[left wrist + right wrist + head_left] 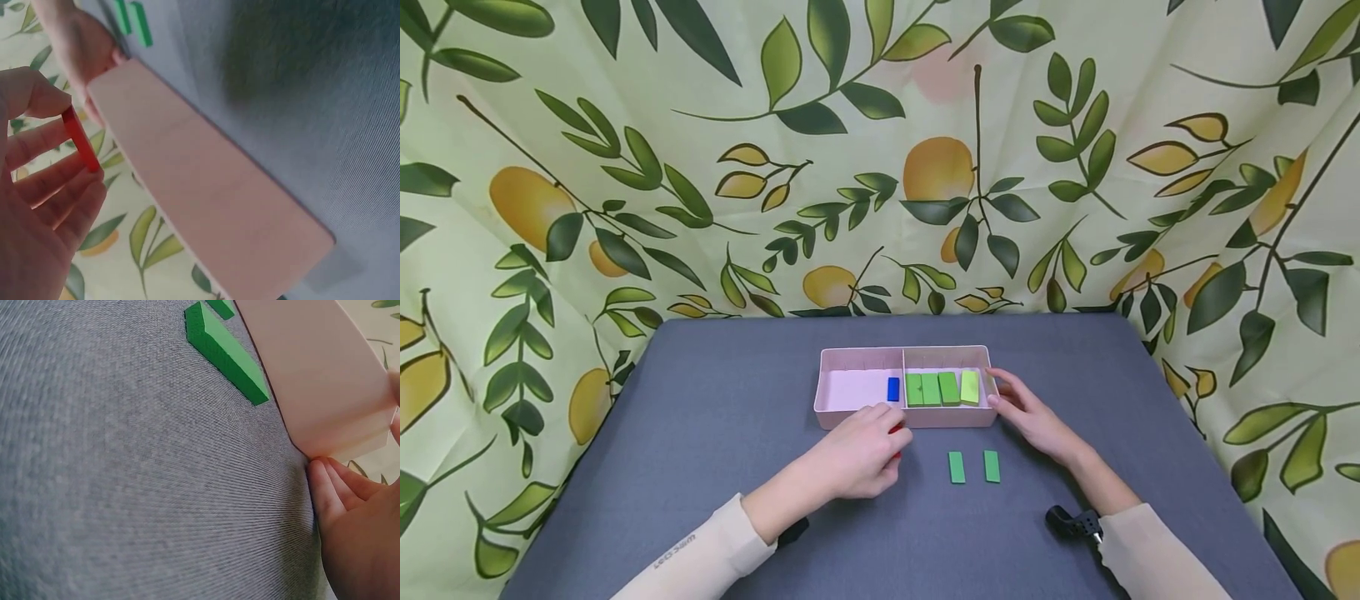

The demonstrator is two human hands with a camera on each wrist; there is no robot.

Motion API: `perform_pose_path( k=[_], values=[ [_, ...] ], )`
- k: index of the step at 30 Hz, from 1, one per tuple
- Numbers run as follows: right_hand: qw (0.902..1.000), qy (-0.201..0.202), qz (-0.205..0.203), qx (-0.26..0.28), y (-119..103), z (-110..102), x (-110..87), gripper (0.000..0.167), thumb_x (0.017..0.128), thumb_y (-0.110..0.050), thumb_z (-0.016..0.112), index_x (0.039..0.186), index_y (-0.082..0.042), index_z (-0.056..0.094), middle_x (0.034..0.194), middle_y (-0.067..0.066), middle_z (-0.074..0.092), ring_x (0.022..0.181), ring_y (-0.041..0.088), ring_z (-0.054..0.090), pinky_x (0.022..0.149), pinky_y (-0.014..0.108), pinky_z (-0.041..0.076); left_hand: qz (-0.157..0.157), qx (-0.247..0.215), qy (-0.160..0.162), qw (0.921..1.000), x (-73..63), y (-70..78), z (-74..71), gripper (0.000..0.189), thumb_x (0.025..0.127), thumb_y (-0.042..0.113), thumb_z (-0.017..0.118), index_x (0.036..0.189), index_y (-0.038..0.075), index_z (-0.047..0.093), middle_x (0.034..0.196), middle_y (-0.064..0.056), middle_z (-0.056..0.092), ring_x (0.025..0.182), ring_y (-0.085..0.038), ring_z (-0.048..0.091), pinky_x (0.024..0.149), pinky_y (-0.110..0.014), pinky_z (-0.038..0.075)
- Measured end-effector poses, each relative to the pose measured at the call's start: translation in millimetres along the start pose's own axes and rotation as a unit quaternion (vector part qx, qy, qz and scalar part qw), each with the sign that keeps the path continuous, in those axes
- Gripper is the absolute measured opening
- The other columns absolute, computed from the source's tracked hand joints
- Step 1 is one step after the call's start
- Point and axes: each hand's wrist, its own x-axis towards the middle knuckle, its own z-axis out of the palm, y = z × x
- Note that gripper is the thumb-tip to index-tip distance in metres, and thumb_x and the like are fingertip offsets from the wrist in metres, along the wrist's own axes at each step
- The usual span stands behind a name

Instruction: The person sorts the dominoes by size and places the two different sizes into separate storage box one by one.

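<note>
A pink two-compartment box (859,417) stands on the table. My left hand (861,450), in front of its left part, pinches a thin red block (81,140) between thumb and fingers. Around the box's right end my right hand (1033,421) rests its fingers; in the right wrist view the fingertips (319,465) are at its lower corner. A small blue block (892,389) is in the left compartment, beside the divider. Several green blocks (931,389) and a yellow-green block (970,387) line the right compartment.
Two flat green blocks (957,467) (992,467) lie on the grey table (700,417) in front of the box's right half. Behind the table hangs a leaf-and-fruit patterned cloth (865,167). Dark wrist-camera mounts (1072,523) sit by the sleeves.
</note>
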Motion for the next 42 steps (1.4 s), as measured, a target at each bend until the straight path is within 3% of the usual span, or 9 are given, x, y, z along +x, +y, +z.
perform_pose_path(
  k=[12,17,22,31,37,42],
  values=[
    [0.9999,0.002,-0.003,-0.012,1,0,0.6,0.059,0.108,-0.038,0.051,0.159,-0.019,0.028,0.148,0.028,0.042,0.134,0.042,0.044,0.109,0.059,0.037,-0.025,-0.010,0.067,0.9974,4.8,-22.6,-10.5,0.010,0.081,0.012,0.069,0.089,0.014,0.064,0.101,-0.001,0.059,0.092,-0.019,0.053,0.083,-0.032,0.048],
    [0.9999,0.000,-0.002,-0.012,1,-1,0.0,0.059,0.108,-0.038,0.051,0.159,-0.021,0.027,0.150,0.028,0.040,0.135,0.043,0.043,0.109,0.061,0.035,-0.043,-0.019,0.076,0.9960,6.5,-34.7,-10.7,0.014,0.081,0.011,0.070,0.095,0.011,0.067,0.105,-0.004,0.061,0.094,-0.021,0.054,0.085,-0.034,0.049],
    [0.9999,0.000,-0.007,-0.010,2,-1,0.9,0.059,0.108,-0.038,0.051,0.159,-0.021,0.027,0.149,0.028,0.040,0.135,0.043,0.043,0.110,0.062,0.034,-0.056,-0.021,0.067,0.9960,12.3,-48.0,-7.0,0.017,0.083,0.011,0.071,0.100,0.009,0.070,0.106,-0.006,0.061,0.096,-0.023,0.055,0.085,-0.035,0.050],
    [0.9999,0.004,-0.006,-0.011,4,0,0.6,0.059,0.108,-0.037,0.051,0.159,-0.021,0.028,0.149,0.028,0.042,0.134,0.043,0.044,0.110,0.061,0.034,-0.051,-0.013,0.064,0.9966,26.4,-64.5,3.9,0.017,0.084,0.008,0.069,0.101,0.006,0.071,0.107,-0.008,0.063,0.100,-0.025,0.057,0.092,-0.036,0.050],
    [0.9997,0.008,-0.013,-0.018,4,1,0.4,0.058,0.108,-0.036,0.051,0.159,-0.020,0.029,0.147,0.026,0.045,0.132,0.039,0.047,0.108,0.052,0.039,-0.093,-0.024,0.019,0.9952,31.3,-72.6,10.7,0.022,0.088,0.014,0.070,0.109,0.006,0.071,0.117,-0.008,0.065,0.109,-0.024,0.059,0.101,-0.036,0.049],
    [0.9994,0.007,-0.025,-0.021,4,0,0.6,0.056,0.109,-0.033,0.050,0.159,-0.018,0.029,0.146,0.026,0.046,0.131,0.038,0.048,0.105,0.041,0.042,-0.129,-0.037,-0.006,0.9909,32.7,-80.3,17.8,0.024,0.090,0.015,0.069,0.113,0.009,0.072,0.118,-0.006,0.065,0.108,-0.022,0.058,0.099,-0.033,0.049]
  ],
)
